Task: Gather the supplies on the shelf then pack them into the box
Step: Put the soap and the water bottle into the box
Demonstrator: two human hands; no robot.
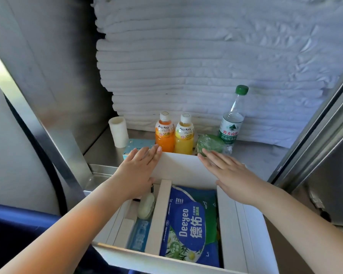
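Box (179,167) sits at the edge of the shelf (101,153), far flap raised; left hand (140,167) and right hand (227,169) both flat, fingers straight, holding nothing, laid on the flap's two corners. Supplies lie straight ahead, beyond the flap; orange bottle (164,135) and yellow bottle (184,137) upright between the hands, long axes vertical. Left hand nearer the orange bottle; green packet (211,143) just off right fingertips, contact unclear; water bottle (231,123) upright behind it. Wipes pack (190,220) already in the box.
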